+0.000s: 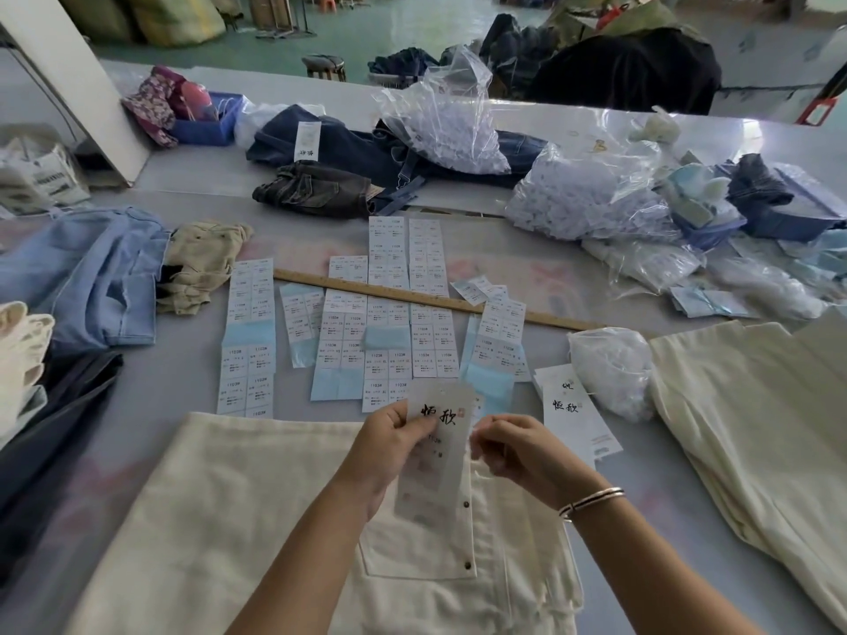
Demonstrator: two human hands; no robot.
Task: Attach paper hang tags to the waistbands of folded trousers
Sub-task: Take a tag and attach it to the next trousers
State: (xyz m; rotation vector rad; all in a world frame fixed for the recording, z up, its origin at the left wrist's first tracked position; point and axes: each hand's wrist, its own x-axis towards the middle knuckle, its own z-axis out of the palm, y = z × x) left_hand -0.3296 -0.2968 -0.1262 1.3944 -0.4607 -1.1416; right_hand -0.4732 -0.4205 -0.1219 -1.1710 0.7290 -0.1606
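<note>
Bag (612, 368) of fasteners beside tags, blue tray (206, 126) holding floral cloth

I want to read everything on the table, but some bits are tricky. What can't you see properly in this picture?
Head view only:
- Small print on the white sticker label sheets: too small.
- Lower half of the white paper hang tag: blurred; left hand covers its edge.
- What the right hand pinches: hidden by its fingers.
- Folded cream trousers: cut off by the bottom edge, crossed by the forearms.
</note>
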